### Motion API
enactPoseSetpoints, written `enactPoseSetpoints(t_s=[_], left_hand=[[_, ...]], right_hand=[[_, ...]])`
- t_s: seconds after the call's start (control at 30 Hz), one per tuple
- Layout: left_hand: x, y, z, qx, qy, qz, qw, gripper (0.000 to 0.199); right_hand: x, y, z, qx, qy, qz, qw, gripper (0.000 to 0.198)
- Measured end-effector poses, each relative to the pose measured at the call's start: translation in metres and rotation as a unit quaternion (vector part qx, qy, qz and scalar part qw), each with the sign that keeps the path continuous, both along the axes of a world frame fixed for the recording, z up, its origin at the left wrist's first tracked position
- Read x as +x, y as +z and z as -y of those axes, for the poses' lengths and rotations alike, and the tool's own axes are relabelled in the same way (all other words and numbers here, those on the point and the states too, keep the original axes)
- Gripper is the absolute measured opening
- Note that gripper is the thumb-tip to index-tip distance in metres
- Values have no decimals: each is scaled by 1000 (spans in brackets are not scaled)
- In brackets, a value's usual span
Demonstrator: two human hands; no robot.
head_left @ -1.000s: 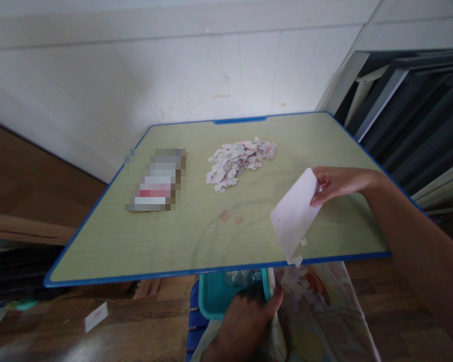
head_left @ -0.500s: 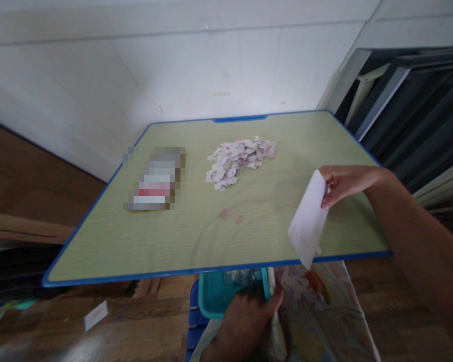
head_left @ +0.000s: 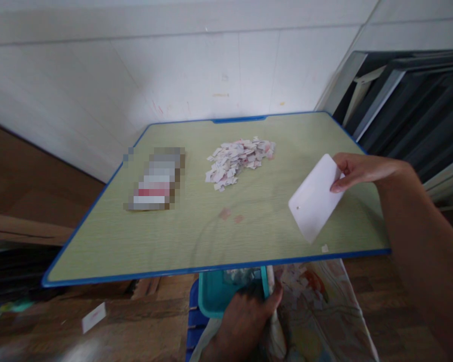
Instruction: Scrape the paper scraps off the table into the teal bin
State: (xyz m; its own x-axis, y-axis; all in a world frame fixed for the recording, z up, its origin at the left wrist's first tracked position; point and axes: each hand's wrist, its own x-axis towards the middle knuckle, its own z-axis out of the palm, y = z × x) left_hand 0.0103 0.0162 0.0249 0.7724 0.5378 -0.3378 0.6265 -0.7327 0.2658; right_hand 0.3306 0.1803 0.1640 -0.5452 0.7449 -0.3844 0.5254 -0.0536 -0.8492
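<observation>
On the pale green, blue-edged table (head_left: 136,241), toward the middle of its far half: one pile of small paper scraps (head_left: 230,161), loosely heaped, whitish with some pink.

Right hand (head_left: 355,171): thumb and fingers pinching one white card (head_left: 313,201), rounded at the corners, with a small hole near one corner. Card held tilted over the table's right side, lower corner toward the near edge; whether that corner touches the surface cannot be told.

Single scrap (head_left: 325,248): lying at the near edge, just beyond the card's lower corner.

Left hand (head_left: 245,317): below the near edge, closed on the folded border of a patterned cloth (head_left: 328,327) beside the rim of a teal basin (head_left: 211,301); fingertips hidden.

Scattered scraps (head_left: 294,281): lying on the cloth, beneath the table edge.

Also present: one pixelated object (head_left: 156,181) at the table's left; two faint reddish stains (head_left: 225,213) nearer the front; one white slip (head_left: 94,317) on the wooden floor.

State of the work, as judged: the near right portion appears largely swept, some scraps being already on the cloth. Outstanding: the single scrap at the edge and, if it too is to be cleared, the whole pile, which stands apart from the card.
</observation>
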Motion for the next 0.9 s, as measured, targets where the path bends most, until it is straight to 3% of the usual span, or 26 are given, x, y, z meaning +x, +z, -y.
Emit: enactPoseSetpoints(t_s=[0.63, 0.9], left_hand=[[1, -2, -1, 13, 2, 10, 1000, 59], [-1, -7, 1, 12, 6, 15, 1000, 63]], right_hand=[[2, 1, 3, -56, 13, 27, 998, 17], [-15, -3, -1, -77, 121, 48, 988, 19]])
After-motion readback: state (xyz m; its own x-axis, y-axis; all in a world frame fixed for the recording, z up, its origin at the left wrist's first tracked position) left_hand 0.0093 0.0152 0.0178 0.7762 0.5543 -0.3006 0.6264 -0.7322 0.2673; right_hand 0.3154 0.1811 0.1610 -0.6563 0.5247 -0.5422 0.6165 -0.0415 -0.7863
